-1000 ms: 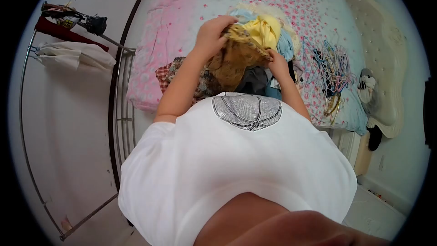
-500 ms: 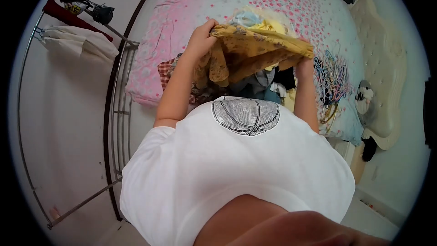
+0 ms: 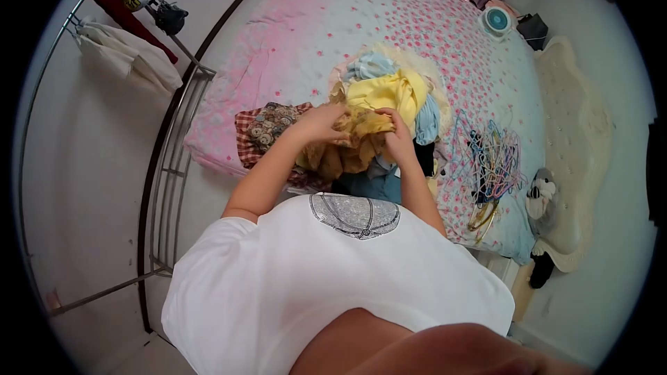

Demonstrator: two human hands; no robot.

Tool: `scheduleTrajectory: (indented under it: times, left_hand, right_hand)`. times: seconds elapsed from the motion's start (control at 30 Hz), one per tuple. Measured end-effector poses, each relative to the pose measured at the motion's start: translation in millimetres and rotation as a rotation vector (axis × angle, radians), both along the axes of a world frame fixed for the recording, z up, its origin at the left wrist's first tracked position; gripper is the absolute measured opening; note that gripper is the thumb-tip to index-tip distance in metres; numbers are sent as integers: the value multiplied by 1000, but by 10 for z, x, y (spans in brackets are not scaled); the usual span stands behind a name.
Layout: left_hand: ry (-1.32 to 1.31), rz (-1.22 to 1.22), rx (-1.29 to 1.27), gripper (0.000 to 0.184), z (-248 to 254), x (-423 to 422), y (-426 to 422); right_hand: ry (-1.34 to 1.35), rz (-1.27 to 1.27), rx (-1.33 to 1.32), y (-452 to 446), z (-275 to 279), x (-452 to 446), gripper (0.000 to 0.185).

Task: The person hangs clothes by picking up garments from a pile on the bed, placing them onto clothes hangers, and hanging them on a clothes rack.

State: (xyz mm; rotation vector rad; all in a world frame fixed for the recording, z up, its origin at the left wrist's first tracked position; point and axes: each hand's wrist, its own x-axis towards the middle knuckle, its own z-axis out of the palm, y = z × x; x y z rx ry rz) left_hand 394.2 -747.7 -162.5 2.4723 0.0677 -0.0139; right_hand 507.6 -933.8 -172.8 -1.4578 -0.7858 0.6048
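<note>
A mustard-yellow patterned garment [image 3: 333, 158] is bunched between my two hands at the near edge of the bed. My left hand [image 3: 321, 123] grips its left part, and my right hand [image 3: 397, 137] pinches its upper right part. Just beyond lies a bright yellow cloth [image 3: 389, 92], with light blue cloth [image 3: 372, 65] and a cream lacy piece around it. Left of my left hand are a patterned brown garment [image 3: 272, 125] and red checked cloth [image 3: 244, 140]. Dark and teal clothes [image 3: 372, 187] lie under the mustard garment, partly hidden.
Many tangled hangers [image 3: 497, 163] lie on the floral bed [image 3: 347, 10] at the right. A small fan [image 3: 497, 19] and a dark bag [image 3: 533, 30] stand near the padded headboard [image 3: 573, 132]. At left is a metal rack [image 3: 182, 87] with a white garment [image 3: 125, 55].
My hands spread the mustard garment wide half a second ago; now they are closer together and lower, with the garment bunched. The view has tilted up, showing a curtain at the top.
</note>
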Motion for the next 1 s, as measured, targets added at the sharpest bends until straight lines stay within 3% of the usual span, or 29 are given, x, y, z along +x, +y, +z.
scheduleTrajectory:
  times: [0.07, 0.17, 0.27, 0.37, 0.43, 0.47, 0.63, 0.7, 0.83, 0.87, 1.0]
  left_hand:
    - [-118, -65, -17, 65, -69, 3, -4]
    - [-59, -80, -203, 65, 109, 13, -64]
    - [-63, -33, -377, 49, 60, 11, -59]
    - [-102, 9, -501, 31, -156, 11, 87]
    - [-13, -7, -536, 25, 30, -6, 254]
    - [-101, -32, -660, 16, 114, -47, 287]
    - [77, -152, -669, 19, 433, -158, 625]
    - [80, -195, -694, 22, 412, -166, 743]
    - [107, -253, -593, 34, 536, -109, 743]
    - [111, -241, -543, 39, 542, -55, 746]
    - [-54, -227, -867, 39, 650, 116, 580]
  right_hand:
    - [-62, 61, -8, 170, -73, -97, 40]
    - [-213, 24, -35, 304, -60, -180, 33]
    - [-300, -77, -40, 366, 35, -201, 27]
    - [-208, 25, -123, 362, 193, -269, 24]
    - [-173, 91, -151, 333, 230, -269, 24]
    - [-162, 114, -165, 319, 243, -262, 24]
    - [22, 189, -203, 140, 238, -178, 30]
    - [203, 44, -30, 98, 274, -109, 33]
    - [389, 33, 362, 304, 600, 163, 37]
    - [356, 76, 355, 377, 710, 194, 36]
    - [204, 173, 293, 682, 850, 276, 33]
